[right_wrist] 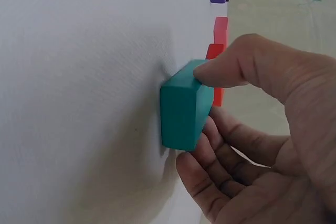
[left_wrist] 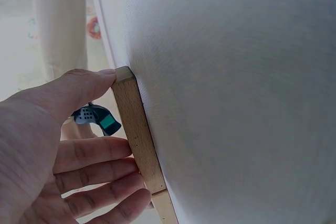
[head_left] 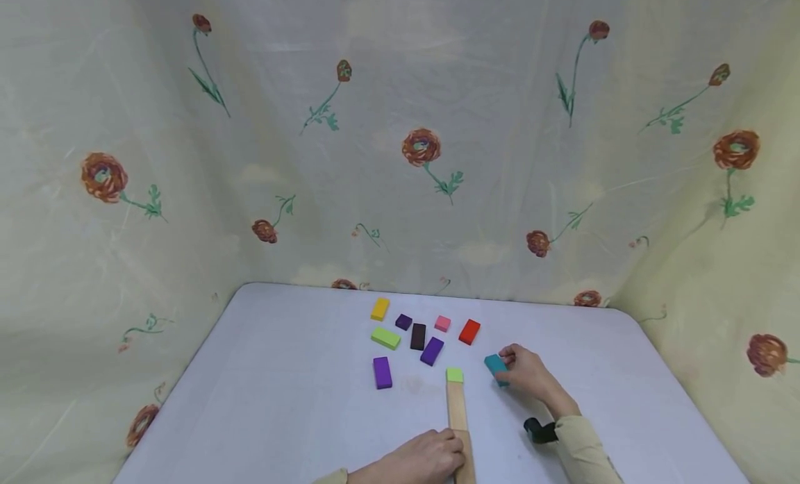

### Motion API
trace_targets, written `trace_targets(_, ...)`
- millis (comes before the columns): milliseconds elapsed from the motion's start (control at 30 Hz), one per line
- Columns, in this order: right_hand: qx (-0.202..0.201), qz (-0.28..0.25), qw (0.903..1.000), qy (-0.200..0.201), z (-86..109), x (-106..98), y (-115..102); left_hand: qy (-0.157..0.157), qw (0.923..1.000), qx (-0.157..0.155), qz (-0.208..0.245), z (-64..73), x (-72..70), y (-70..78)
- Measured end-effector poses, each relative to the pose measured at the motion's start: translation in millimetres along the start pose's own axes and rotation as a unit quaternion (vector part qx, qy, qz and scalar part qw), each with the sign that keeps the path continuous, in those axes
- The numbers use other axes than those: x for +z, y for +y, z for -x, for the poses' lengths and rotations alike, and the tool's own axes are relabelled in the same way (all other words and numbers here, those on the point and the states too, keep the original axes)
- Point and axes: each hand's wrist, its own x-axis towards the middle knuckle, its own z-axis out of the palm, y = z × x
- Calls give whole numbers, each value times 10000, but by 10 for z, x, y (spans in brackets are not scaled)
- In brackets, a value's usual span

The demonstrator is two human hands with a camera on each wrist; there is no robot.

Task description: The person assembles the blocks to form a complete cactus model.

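Note:
My right hand (head_left: 528, 373) pinches a teal rectangular block (head_left: 496, 369) between thumb and fingers, at or close to the tabletop. In the right wrist view, the thumb lies on one long face of the teal block (right_wrist: 181, 114), with fingertips on the other side. My left hand (head_left: 425, 457) touches the nearest wooden block (head_left: 463, 453) in a straight row. Close up, its thumb meets the end corner of that wooden block (left_wrist: 137, 129) and the extended fingers lie along its side. A second wooden block (head_left: 457, 404) continues the row, and a lime-green block (head_left: 454, 375) caps the far end.
Beyond the row lie several loose blocks, including purple (head_left: 382, 373), lime (head_left: 385, 337), yellow (head_left: 380, 309), dark brown (head_left: 418, 336), pink (head_left: 442, 323) and red (head_left: 469, 331). The white table (head_left: 281, 394) meets flowered curtains (head_left: 375, 157) behind. A black device (head_left: 539, 430) is on my right wrist.

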Motion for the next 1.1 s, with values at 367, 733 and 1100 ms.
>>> trace_targets(367, -335, 9, 9987, -372, 55, 30, 50, -75, 9999, 39, 57, -4, 8, -4)
trace_targets(733, -635, 151, 9965, -521, 106, 55, 12, -139, 9996, -81, 247, -11, -17, -8)
trace_targets(1100, -783, 79, 9931, -865, 147, 131, -25, -1, 10000, 5, 46, 0, -8, 7)
